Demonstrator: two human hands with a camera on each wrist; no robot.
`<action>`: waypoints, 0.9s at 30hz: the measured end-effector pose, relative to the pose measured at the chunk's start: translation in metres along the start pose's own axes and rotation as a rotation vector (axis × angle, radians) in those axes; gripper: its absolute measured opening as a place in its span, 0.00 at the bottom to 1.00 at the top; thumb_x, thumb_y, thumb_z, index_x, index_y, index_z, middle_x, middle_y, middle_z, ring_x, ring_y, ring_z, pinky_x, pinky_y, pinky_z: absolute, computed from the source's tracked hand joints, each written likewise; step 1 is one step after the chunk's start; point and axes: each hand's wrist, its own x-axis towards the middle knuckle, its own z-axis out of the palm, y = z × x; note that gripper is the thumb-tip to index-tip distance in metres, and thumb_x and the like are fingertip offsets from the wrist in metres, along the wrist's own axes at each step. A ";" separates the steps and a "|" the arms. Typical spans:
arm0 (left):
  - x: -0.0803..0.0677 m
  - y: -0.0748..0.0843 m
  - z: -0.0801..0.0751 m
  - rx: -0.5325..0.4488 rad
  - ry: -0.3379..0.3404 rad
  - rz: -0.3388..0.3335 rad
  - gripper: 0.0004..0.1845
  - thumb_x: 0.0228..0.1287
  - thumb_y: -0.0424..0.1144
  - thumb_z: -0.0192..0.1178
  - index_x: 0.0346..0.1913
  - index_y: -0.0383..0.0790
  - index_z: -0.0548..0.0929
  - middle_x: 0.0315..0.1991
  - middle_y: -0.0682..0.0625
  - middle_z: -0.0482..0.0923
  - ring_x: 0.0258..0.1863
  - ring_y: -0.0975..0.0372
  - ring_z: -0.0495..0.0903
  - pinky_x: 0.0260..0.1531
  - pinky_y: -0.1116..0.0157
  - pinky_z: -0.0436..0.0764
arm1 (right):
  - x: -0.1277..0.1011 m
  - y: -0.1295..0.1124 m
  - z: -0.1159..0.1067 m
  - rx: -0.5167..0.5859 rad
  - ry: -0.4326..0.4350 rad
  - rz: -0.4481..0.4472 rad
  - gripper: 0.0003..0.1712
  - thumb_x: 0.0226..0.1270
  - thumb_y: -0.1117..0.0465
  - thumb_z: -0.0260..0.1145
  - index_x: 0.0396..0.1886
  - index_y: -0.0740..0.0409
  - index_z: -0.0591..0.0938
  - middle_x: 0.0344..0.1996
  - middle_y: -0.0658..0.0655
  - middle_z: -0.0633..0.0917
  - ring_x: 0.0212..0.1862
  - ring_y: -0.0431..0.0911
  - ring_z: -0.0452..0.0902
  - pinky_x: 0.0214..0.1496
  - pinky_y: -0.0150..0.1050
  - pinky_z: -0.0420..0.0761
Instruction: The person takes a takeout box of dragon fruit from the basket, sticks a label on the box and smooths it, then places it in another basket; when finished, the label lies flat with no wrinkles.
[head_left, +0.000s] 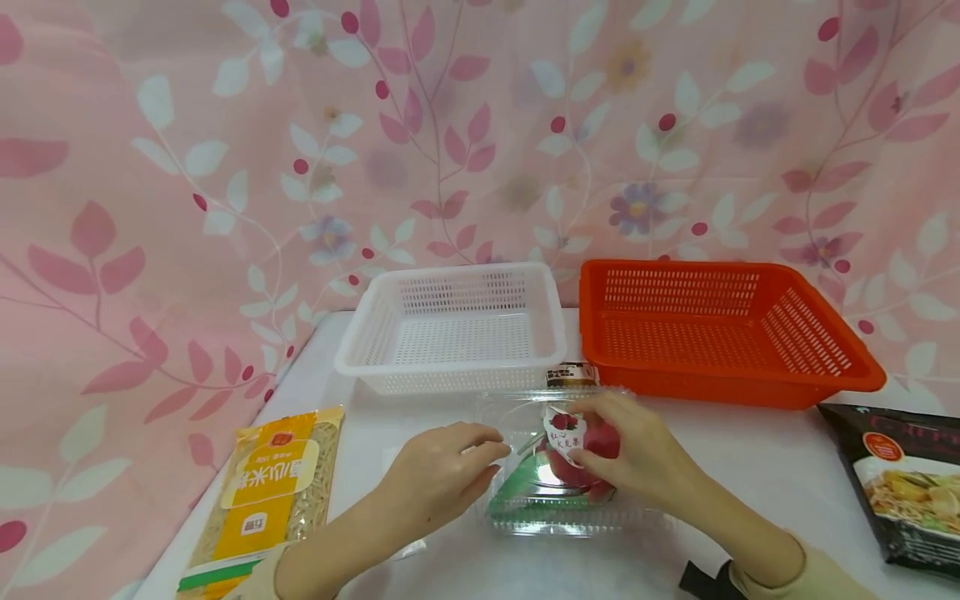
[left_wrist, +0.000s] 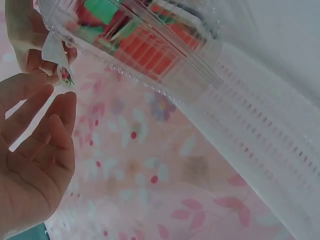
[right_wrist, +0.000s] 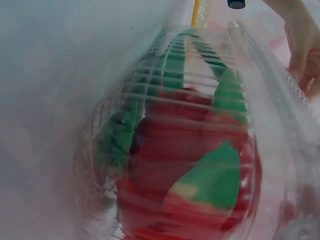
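Note:
A clear plastic clamshell box [head_left: 517, 512] with red and green dragon fruit [right_wrist: 190, 165] inside lies in front of me. My right hand [head_left: 630, 442] is over the box, pinching a white label [head_left: 564, 435] with a red fruit picture between thumb and fingers. In the left wrist view, the label [left_wrist: 57, 57] hangs curled from the right hand's fingertips, beside the box [left_wrist: 145, 45]. To the left of the box is my left hand [head_left: 442, 471], its fingers loosely bent and holding nothing. Its fingertips are close to the label in the left wrist view.
Behind the box stand a white basket [head_left: 450, 367] and a red basket [head_left: 697, 379]. A small dark-labelled item [head_left: 572, 375] sits between them. A yellow bag of noodles [head_left: 262, 492] lies at left, a black food packet [head_left: 900, 492] at right. A black object [head_left: 705, 581] lies near the right sleeve.

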 end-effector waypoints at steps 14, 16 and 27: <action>0.035 -0.004 0.042 -0.100 -0.021 0.041 0.13 0.48 0.36 0.70 0.39 0.44 0.84 0.38 0.54 0.81 0.38 0.65 0.80 0.37 0.75 0.77 | 0.013 0.012 0.008 0.033 -0.097 0.038 0.26 0.40 0.62 0.78 0.42 0.52 0.79 0.33 0.44 0.79 0.33 0.43 0.73 0.34 0.36 0.79; 0.036 -0.003 0.044 -0.116 -0.009 0.050 0.11 0.48 0.36 0.70 0.38 0.44 0.84 0.37 0.55 0.81 0.38 0.65 0.80 0.39 0.75 0.77 | 0.013 0.013 0.008 0.037 -0.098 0.039 0.26 0.39 0.62 0.78 0.42 0.52 0.79 0.32 0.44 0.79 0.33 0.42 0.73 0.34 0.36 0.79; 0.034 0.002 0.055 -0.128 0.020 0.059 0.04 0.50 0.34 0.67 0.31 0.44 0.83 0.31 0.56 0.80 0.31 0.68 0.79 0.33 0.78 0.76 | 0.013 0.017 0.010 0.065 -0.133 0.067 0.27 0.39 0.61 0.78 0.43 0.50 0.79 0.30 0.43 0.78 0.33 0.41 0.71 0.34 0.34 0.78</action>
